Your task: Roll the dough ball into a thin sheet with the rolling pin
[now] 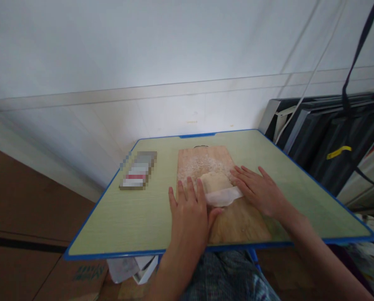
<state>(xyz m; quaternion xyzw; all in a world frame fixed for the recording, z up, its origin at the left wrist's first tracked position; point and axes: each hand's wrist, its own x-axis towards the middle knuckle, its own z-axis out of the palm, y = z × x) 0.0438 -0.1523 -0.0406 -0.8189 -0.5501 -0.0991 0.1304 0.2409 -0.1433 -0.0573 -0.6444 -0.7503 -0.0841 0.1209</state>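
A flattened piece of pale dough point(214, 180) lies on a floured wooden cutting board point(243, 223). Across the dough runs a white, smooth bar that looks like a rolling pin point(222, 197); its ends are hidden by my hands. My left hand point(190, 215) lies palm down at the left end, fingers stretched forward and thumb out to the right. At the right end, my right hand point(257, 188) is laid flat, its fingers straight and pointing left over the board's edge. Neither hand's fingers wrap round the bar.
The board rests on a light green table point(130, 225) with a blue rim. A blurred-out flat object point(139, 171) lies at the left. Several dark flat panels point(328, 133) lean against the wall at the right, with a black strap point(347, 83) hanging before them.
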